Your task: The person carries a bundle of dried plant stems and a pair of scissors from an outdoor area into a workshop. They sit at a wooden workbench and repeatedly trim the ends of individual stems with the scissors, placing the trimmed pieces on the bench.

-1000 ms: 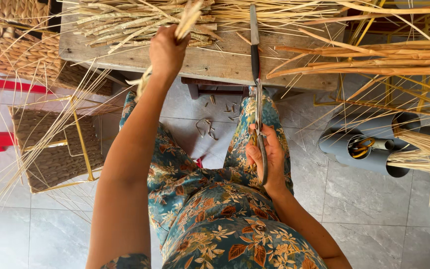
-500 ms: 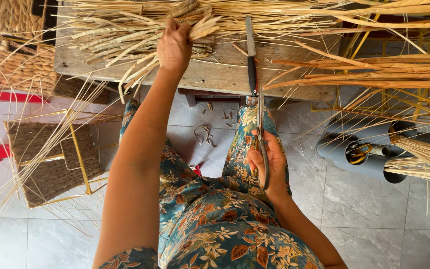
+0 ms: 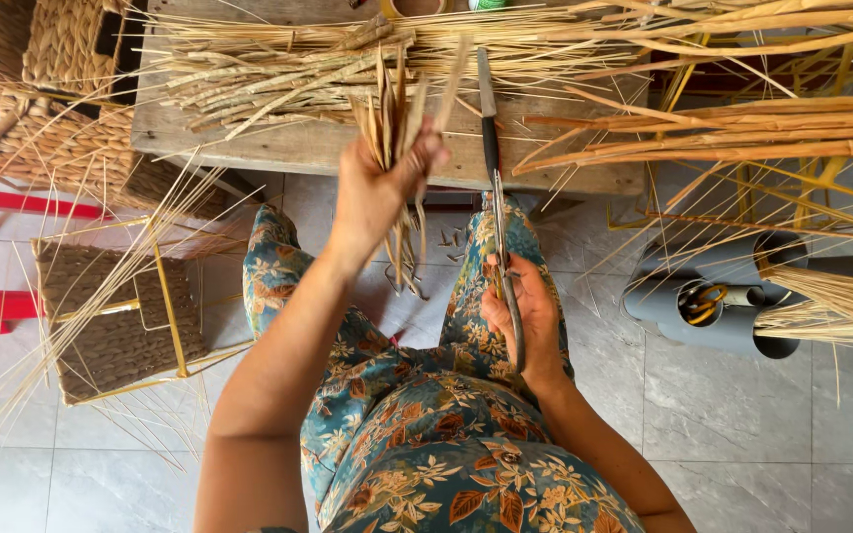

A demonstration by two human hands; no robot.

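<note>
**Head view: straw bundle in one fist, shears in the other**

Her left hand [image 3: 382, 188] is clenched around a small bundle of dried straw strips [image 3: 399, 109], lifted just above the wooden bench [image 3: 298, 143]. The right hand [image 3: 523, 316] grips long shears [image 3: 498, 197] over her knee. More straw [image 3: 278, 69] lies across the bench; woven baskets [image 3: 41, 118] sit to the left.

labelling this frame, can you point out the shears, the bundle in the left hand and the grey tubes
shears [image 3: 487, 118]: head view, on the blade lying over the bench.
bundle [image 3: 392, 104]: head view, on the dried strips above the left hand [image 3: 377, 192].
grey tubes [image 3: 718, 301]: head view, on the front tube's wall.
</note>
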